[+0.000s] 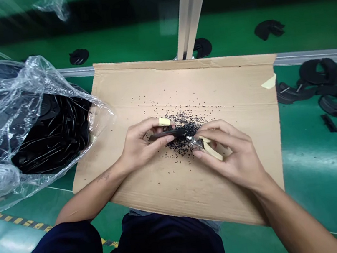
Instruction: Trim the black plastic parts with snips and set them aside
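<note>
Over the middle of a cardboard sheet (228,189), my left hand (138,144) grips a flat black plastic part (165,134), seen nearly edge-on. Yellow tape wraps one of its fingers. My right hand (235,148) is closed around nippers with pale yellow handles (213,152). The metal jaws of the nippers are at the right end of the black part; whether they bite on it cannot be made out. Many tiny black scraps (183,118) lie scattered on the cardboard beneath and around both hands.
A clear plastic bag (31,79) full of black parts (61,130) lies at left. Several curved black pieces (319,74) rest on the green floor at right. A metal-framed panel with an upright post (191,13) stands behind the cardboard. Yellow tape (269,82) sticks to its right edge.
</note>
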Demonstrator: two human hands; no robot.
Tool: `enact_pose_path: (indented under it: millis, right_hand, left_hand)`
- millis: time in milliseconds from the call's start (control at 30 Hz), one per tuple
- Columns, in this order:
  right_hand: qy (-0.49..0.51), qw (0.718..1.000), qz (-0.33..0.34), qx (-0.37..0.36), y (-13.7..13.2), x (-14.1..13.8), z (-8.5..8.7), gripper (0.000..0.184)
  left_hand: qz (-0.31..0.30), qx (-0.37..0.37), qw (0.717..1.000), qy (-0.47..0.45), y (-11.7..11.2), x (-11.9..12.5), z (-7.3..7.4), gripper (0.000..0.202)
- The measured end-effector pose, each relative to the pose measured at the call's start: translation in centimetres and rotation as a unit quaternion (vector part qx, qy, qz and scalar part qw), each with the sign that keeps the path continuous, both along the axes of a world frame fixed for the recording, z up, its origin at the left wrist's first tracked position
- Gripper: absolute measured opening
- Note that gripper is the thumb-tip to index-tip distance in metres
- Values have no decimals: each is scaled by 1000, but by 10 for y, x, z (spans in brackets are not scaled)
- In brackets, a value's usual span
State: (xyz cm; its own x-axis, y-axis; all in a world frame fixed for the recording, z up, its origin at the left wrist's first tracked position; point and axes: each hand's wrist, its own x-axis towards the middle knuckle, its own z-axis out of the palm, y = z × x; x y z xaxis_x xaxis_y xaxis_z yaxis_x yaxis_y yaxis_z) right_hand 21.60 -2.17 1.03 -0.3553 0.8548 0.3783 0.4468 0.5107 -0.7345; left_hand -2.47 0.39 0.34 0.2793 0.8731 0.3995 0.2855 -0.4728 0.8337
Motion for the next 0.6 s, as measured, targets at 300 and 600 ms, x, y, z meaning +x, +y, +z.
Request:
enact_pose_path:
  millis: [300, 600]
  right_hand:
    - [-191, 956, 17, 221, -6, -8, -6, 14]
    - [-2, 992, 10, 123, -2, 3, 2, 33]
  left_hand:
    - [-45, 111, 989, 83, -2, 3, -6, 23]
    - [-74, 65, 994, 49, 2, -3, -7, 21]
